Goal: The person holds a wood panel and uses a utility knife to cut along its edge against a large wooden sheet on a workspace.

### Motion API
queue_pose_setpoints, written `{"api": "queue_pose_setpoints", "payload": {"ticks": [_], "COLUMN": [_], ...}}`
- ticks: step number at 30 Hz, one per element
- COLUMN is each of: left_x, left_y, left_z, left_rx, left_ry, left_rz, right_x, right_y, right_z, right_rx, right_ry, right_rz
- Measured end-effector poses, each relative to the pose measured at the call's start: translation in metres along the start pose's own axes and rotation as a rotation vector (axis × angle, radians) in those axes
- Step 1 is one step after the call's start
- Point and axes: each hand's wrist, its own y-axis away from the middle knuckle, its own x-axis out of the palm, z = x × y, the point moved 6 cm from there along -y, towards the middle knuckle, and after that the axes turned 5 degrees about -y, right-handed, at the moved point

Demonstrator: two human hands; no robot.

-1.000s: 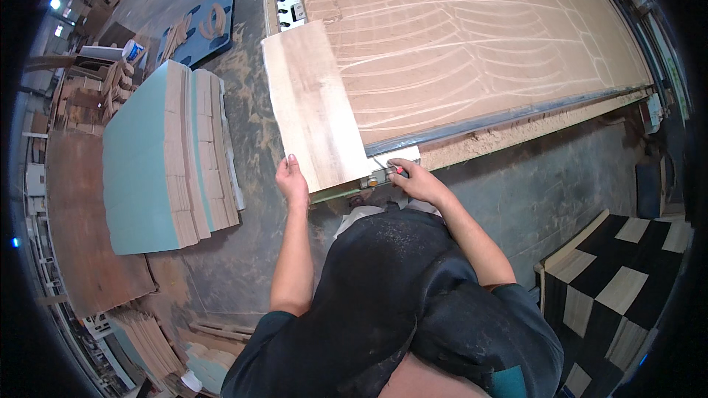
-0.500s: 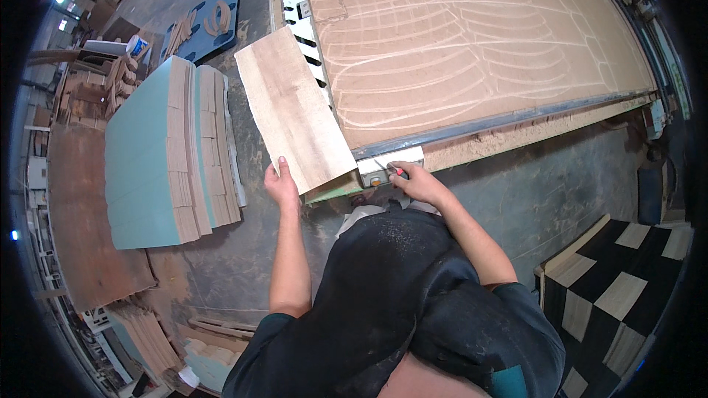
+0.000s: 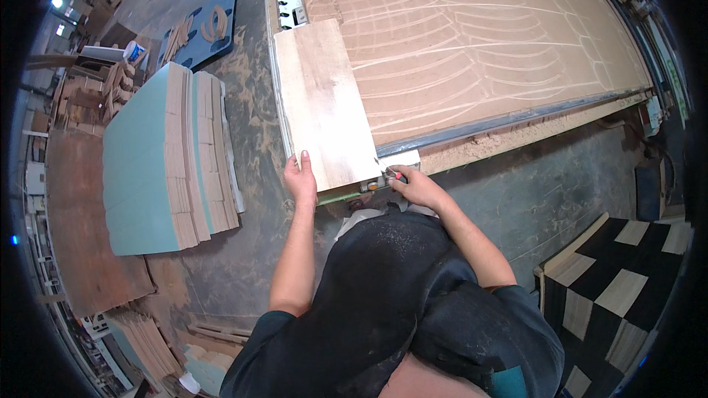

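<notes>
My left hand (image 3: 300, 179) is closed on the near left edge of a rectangular wood-grain board (image 3: 323, 99), its thumb on top. The board lies over the left edge of a large brown panel (image 3: 472, 51) marked with curved grooves. At the board's near right corner, my right hand (image 3: 417, 188) pinches a small red-handled tool (image 3: 399, 176) with a thin tip; its exact kind is too small to make out. Just under that corner is a pale bracket (image 3: 407, 159) on the machine bed's front edge.
Left of me stand stacked boards with a pale green face (image 3: 140, 169). Farther off, a blue pallet (image 3: 221, 38) carries curved wooden pieces. Sawdust lines the bed's front ledge (image 3: 509, 140). At the lower right is a black-and-wood chequered panel (image 3: 619, 295).
My left hand has swung the board to the right, so it overlaps the panel's left edge and its near corner meets the tool. My right hand has barely moved.
</notes>
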Motion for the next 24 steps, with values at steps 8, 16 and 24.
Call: {"api": "queue_pose_setpoints", "payload": {"ticks": [8,16,24], "left_x": [0.030,0.037,0.034], "left_y": [0.026,0.037,0.036], "left_z": [0.002,0.013,0.012], "left_rx": [-0.020,-0.054,-0.072], "left_ry": [-0.002,0.014,0.005], "left_rz": [0.095,0.152,0.191], "right_x": [-0.009,-0.013,-0.013], "right_y": [0.001,0.000,0.002], "right_z": [-0.007,-0.009,-0.002], "right_rx": [0.044,0.000,0.018], "right_ry": [-0.092,-0.043,-0.037], "right_rz": [-0.127,-0.179,-0.165]}}
